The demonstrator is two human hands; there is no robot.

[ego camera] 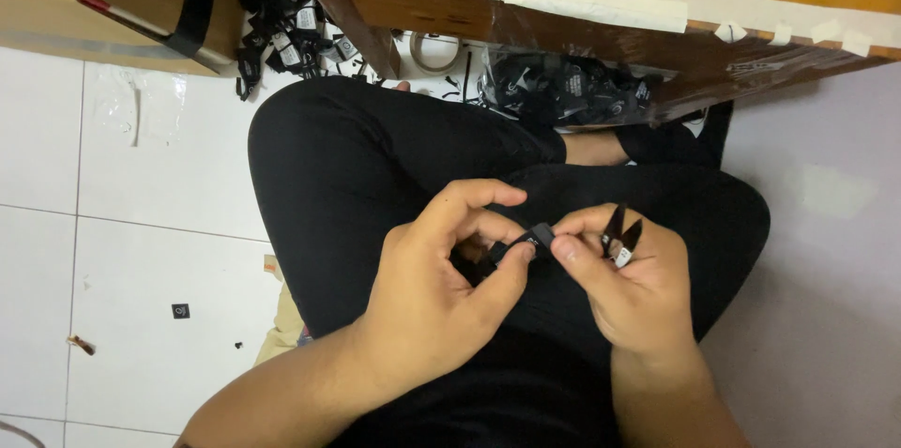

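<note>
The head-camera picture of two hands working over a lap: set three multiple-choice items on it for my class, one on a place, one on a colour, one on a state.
1. Where does the roll of tape lie?
A. on the white floor under the wooden table
B. on the person's lap
C. on top of the cardboard box

2. What colour is the small strap pinched between the hands?
A. red
B. black
C. yellow

3. How do the blades of the small snips in the right hand stand?
A. apart
B. closed flat together
C. wrapped in tape

Answers:
1 A, the ring lies on the floor below the edge of the wooden table.
2 B, the strap held by the left hand and the right is black.
3 A, the two dark tips spread in a V above the fingers.
</note>
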